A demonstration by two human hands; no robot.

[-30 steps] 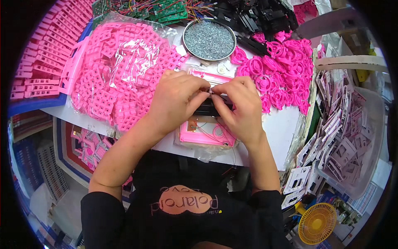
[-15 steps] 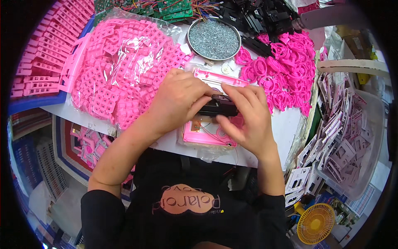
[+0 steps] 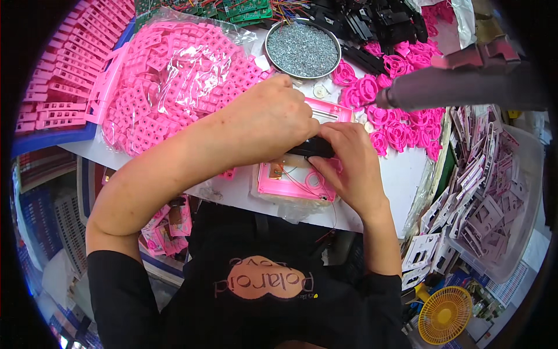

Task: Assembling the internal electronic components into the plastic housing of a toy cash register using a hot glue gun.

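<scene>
My right hand (image 3: 353,154) grips a black plastic mechanism (image 3: 314,148), thumb on its near side and fingers along the far side. The mechanism lies across the middle of a pink plastic casing frame (image 3: 273,185) on the table. Thin wires and a pink ring show in the frame's near part. My left hand (image 3: 283,113) is curled over the mechanism's left end and the casing, its fingertips hidden beneath it; what they hold cannot be made out.
A dark power screwdriver (image 3: 453,87) reaches in from the right above pink ring-shaped parts (image 3: 401,125). Behind the casing stands a round dish of screws (image 3: 303,49). Bagged pink parts (image 3: 186,81) lie left. A clear bin (image 3: 520,221) of pale cassette-like shells stands right.
My left hand has moved right and slightly up, curling over the mechanism, with its elbow swung outward. The screwdriver has come lower and further left. My right hand keeps its grip.
</scene>
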